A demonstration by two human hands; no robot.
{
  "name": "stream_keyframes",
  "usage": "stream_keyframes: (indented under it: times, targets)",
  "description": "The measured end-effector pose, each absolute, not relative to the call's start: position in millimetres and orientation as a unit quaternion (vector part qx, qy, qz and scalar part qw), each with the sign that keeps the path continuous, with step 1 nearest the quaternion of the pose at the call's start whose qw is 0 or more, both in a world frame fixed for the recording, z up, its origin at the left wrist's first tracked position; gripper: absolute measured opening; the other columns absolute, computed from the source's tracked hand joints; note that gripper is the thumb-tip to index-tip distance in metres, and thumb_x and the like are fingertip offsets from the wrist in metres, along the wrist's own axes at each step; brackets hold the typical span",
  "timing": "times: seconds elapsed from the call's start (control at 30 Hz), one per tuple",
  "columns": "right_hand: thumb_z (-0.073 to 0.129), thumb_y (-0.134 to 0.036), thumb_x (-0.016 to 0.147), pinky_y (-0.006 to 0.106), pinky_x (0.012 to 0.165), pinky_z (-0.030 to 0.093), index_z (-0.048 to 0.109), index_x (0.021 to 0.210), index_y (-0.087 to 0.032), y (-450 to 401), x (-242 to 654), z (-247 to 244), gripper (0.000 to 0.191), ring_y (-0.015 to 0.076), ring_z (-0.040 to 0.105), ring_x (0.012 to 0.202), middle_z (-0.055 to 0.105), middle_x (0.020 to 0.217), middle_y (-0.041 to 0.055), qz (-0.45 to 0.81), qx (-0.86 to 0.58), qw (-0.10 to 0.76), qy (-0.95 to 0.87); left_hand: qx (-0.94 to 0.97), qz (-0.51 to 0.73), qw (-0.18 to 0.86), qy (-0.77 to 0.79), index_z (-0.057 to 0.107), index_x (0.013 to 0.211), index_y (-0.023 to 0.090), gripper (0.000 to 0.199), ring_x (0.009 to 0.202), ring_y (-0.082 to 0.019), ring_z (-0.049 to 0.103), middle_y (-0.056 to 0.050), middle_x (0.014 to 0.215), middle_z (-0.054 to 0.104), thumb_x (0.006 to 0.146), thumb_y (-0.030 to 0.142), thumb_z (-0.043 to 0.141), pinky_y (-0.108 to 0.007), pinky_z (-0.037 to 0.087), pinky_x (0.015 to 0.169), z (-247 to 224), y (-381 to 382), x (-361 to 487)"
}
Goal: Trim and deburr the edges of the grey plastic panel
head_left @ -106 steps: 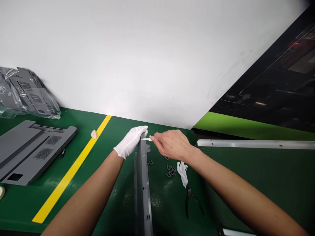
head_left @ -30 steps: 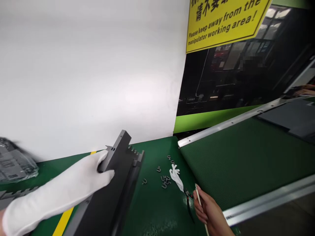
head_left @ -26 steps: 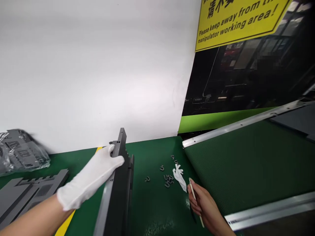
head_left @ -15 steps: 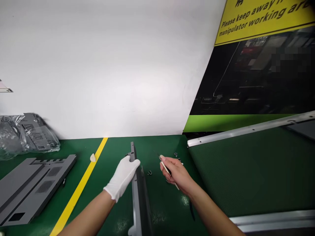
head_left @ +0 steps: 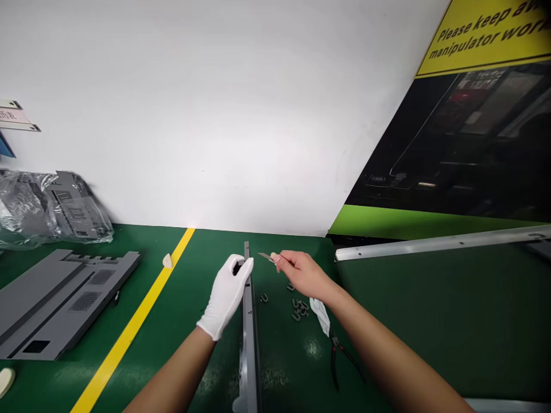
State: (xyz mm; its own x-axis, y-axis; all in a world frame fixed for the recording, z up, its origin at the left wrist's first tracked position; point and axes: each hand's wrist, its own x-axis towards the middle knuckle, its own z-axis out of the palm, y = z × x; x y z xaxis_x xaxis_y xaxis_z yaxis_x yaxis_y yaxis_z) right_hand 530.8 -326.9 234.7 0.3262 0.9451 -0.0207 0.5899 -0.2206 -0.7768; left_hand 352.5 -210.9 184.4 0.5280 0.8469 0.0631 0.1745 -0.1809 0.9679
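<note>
A white glove covers my left hand (head_left: 227, 297), whose fingers grip a long grey plastic part (head_left: 249, 344) near its far end. The part stands on edge on the green table (head_left: 181, 355). Just right of that far end, my bare right hand (head_left: 303, 275) holds a thin knife (head_left: 267, 257), its blade pointing left at the part with a small gap between. Several small dark U-shaped pieces (head_left: 300, 308) lie below my right hand, and a single one (head_left: 264, 298) lies nearer the part.
Pliers (head_left: 336, 347) and a white cloth (head_left: 319, 315) lie by my right forearm. A grey panel (head_left: 73, 304) and bagged parts (head_left: 77, 206) are at the left. A yellow line (head_left: 138, 315) crosses the table. At the right is a metal-edged conveyor (head_left: 430, 244).
My right hand has moved up and left, bringing the knife closer to the grey part. The part looks more upright. The view has shifted, and the pliers and cloth now show.
</note>
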Motion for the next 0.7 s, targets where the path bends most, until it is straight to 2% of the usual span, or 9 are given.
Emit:
stream_keyframes:
  times: [0.13,0.27,0.47,0.53,0.6,0.67,0.7]
  targets:
    - [0.041,-0.068,0.102,0.031,0.058,0.025,0.051,0.073,-0.023,-326.6,529.6,235.7,0.055,0.0128,0.034,0.061,0.037,0.062,-0.0062,0.252,-0.748,0.319,-0.525,0.677,0.330,0.542,0.372,0.036,0.073,0.023,0.049,0.073,-0.015,0.032,0.006,0.073,0.034,0.098,0.062,0.051,-0.030,0.032,0.068,184.3,-207.2,351.4]
    - [0.039,-0.067,0.103,0.033,0.058,0.022,0.042,0.069,-0.022,-327.4,525.4,239.0,0.056,0.0130,0.032,0.060,0.037,0.062,-0.0058,0.242,-0.752,0.277,-0.547,0.688,0.306,0.547,0.366,0.031,0.073,0.023,0.050,0.073,-0.015,0.027,0.005,0.074,0.029,0.097,0.063,0.050,-0.031,0.027,0.067,188.7,-200.9,353.7]
    - [0.041,-0.071,0.101,0.031,0.059,0.026,0.055,0.074,-0.023,-326.8,537.9,234.8,0.057,0.0128,0.036,0.061,0.039,0.062,-0.0059,0.231,-0.764,0.335,-0.501,0.746,0.212,0.504,0.379,0.030,0.068,0.023,0.059,0.070,-0.015,0.026,0.006,0.070,0.028,0.085,0.067,0.066,-0.032,0.022,0.064,209.3,-188.1,355.4]
    - [0.041,-0.073,0.100,0.031,0.058,0.027,0.056,0.076,-0.023,-327.3,542.8,231.7,0.057,0.0130,0.036,0.059,0.038,0.060,-0.0061,0.240,-0.769,0.351,-0.477,0.723,0.217,0.516,0.404,0.036,0.064,0.022,0.057,0.067,-0.015,0.032,0.005,0.065,0.034,0.088,0.068,0.060,-0.032,0.025,0.065,209.6,-181.1,354.9]
    - [0.040,-0.073,0.100,0.031,0.057,0.027,0.057,0.076,-0.023,-327.7,543.6,230.7,0.057,0.0133,0.036,0.057,0.037,0.060,-0.0061,0.249,-0.773,0.350,-0.468,0.659,0.243,0.570,0.427,0.046,0.060,0.022,0.060,0.067,-0.017,0.045,0.001,0.063,0.048,0.093,0.072,0.047,-0.032,0.035,0.069,205.5,-175.4,354.4]
    - [0.040,-0.070,0.101,0.031,0.058,0.026,0.054,0.075,-0.023,-327.6,539.6,232.6,0.056,0.0133,0.036,0.059,0.038,0.062,-0.0054,0.251,-0.769,0.330,-0.487,0.591,0.264,0.630,0.429,0.053,0.058,0.021,0.067,0.070,-0.022,0.056,-0.004,0.066,0.059,0.093,0.075,0.038,-0.035,0.044,0.075,199.6,-173.9,354.5]
    - [0.039,-0.069,0.102,0.032,0.059,0.026,0.051,0.072,-0.023,-327.3,536.3,234.5,0.056,0.0132,0.036,0.060,0.039,0.063,-0.0050,0.249,-0.765,0.312,-0.504,0.575,0.271,0.645,0.423,0.054,0.058,0.021,0.067,0.070,-0.022,0.057,-0.004,0.066,0.059,0.093,0.076,0.038,-0.036,0.045,0.074,196.7,-175.2,355.0]
